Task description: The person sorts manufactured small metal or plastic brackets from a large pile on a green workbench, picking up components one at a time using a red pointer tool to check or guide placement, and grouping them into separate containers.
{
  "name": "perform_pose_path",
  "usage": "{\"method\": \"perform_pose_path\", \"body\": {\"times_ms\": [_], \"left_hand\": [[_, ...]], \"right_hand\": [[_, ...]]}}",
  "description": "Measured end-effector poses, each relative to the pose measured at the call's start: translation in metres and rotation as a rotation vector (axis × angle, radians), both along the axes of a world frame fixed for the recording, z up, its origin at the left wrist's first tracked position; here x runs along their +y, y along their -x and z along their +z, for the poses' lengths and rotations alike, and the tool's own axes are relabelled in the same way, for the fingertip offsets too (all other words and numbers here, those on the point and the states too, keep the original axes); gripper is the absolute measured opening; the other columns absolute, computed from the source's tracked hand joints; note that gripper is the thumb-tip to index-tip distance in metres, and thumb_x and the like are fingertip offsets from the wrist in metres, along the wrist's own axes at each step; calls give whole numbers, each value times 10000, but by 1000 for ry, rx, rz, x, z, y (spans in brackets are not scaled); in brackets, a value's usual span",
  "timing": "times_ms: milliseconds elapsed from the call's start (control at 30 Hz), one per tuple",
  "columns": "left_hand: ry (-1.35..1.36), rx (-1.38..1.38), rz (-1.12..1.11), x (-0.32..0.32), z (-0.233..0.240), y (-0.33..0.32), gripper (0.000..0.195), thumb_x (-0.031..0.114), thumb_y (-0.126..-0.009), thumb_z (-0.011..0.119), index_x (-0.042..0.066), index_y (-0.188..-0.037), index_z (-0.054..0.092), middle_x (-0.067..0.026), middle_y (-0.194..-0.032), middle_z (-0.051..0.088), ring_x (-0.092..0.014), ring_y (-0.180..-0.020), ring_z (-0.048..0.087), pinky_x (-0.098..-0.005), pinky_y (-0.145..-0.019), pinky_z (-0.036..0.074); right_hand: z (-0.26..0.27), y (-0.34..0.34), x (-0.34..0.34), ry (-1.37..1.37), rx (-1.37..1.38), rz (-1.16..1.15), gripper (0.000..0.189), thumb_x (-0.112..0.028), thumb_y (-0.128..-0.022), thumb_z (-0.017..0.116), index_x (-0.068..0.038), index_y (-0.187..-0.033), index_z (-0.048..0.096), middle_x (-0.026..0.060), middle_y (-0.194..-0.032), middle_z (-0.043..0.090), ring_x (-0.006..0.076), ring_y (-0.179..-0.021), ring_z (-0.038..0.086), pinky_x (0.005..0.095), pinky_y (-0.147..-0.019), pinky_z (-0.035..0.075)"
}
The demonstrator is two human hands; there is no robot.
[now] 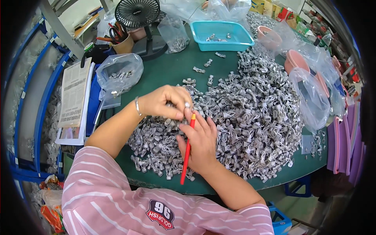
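Note:
My left hand (pixel 169 101), with a silver bangle at the wrist, is over the left part of a large pile of small grey metal parts (pixel 258 117), each with looped strands. Its thumb and fingers pinch a small silvery part (pixel 187 105), mostly hidden by the fingers. My right hand (pixel 201 138) meets it from the right, fingertips close to that same part. Lying across the right palm, held by the thumb and fingers, is a slim red stick (pixel 187 155) with a yellow tip, like a pencil or tool handle.
Beyond the pile stand a turquoise plastic basket (pixel 223 44), a black desk fan (pixel 137 13) and a cup of tools (pixel 123 44). An opened plastic bag (pixel 120 72) and clipped papers (pixel 73 97) are left. Pink bowls (pixel 296 61) and plastic bags (pixel 311 100) line the right.

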State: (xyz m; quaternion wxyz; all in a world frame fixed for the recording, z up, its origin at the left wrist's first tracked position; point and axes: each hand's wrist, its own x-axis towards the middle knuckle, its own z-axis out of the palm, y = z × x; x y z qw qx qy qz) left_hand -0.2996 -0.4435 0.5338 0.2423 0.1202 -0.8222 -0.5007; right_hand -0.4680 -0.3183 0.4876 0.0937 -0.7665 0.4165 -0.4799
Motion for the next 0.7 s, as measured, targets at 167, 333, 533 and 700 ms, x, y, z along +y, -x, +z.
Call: {"method": "perform_pose_path", "body": {"times_ms": [167,333,533,700], "left_hand": [[-50,-32,-174,-5,9,-5,143,165,-703,719,70,-620,652,-97,-891,650,-300,-948,573,-415,-898,366],[-187,-238,-25,-78,29,8,140,180,-796,653,41,-798,675,-108,-1020,642,-241,-1032,561,-365,-935,378],[-379,-234,478,-171,-55,55,561,271,-900,527,37,-1371,330,-70,-1411,358,-176,-1295,298,-305,-1056,230],[-417,-256,202,-155,-65,64,539,271,-904,524,27,-1356,361,-96,-1346,451,-174,-1255,371,-303,-1050,256]], "right_hand": [[-4,3,-2,21,47,44,308,-131,-754,615,-145,-1056,558,93,-1271,501,278,-1191,446,513,-943,295],[-2,1,0,2,-21,12,357,-90,-745,637,-125,-1082,524,96,-1253,514,285,-1152,460,497,-959,293],[-3,1,-1,14,-14,20,355,-80,-734,657,-117,-1063,531,103,-1254,518,285,-1145,464,479,-976,289],[-6,4,-1,-3,-9,36,343,-101,-746,583,-106,-1088,552,123,-1247,510,282,-1164,458,503,-949,311]]}}
